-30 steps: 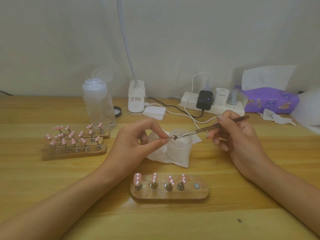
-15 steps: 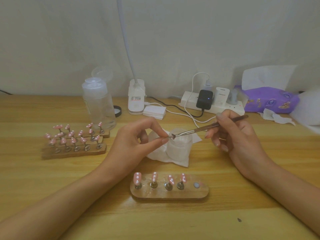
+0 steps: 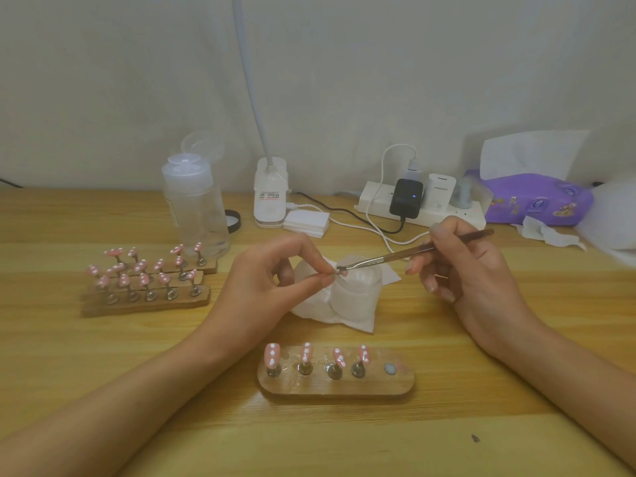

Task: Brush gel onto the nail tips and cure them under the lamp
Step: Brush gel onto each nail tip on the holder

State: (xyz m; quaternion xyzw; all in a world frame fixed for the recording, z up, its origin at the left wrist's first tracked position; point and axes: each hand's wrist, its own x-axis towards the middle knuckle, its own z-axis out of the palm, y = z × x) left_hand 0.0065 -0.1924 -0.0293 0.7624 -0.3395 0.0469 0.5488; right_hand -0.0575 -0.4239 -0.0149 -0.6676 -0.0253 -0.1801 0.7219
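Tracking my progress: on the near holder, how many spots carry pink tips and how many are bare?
On the holder:
pink tips: 4
bare spot: 1
Total: 5 spots

Brush [image 3: 413, 251] tip crept slightly left twd L grip [image 3: 265, 284].

The only word that reads clearly is the grey brand name "PISEN", on the front of the white charger [image 3: 441, 192] plugged into the power strip [image 3: 451, 216]. The lamp base [image 3: 270, 215] carries a small sticker [image 3: 269, 195] with a red band and rows of print, too blurred to read. The purple tissue pack [image 3: 537, 201] bears printed badges whose lettering cannot be made out.
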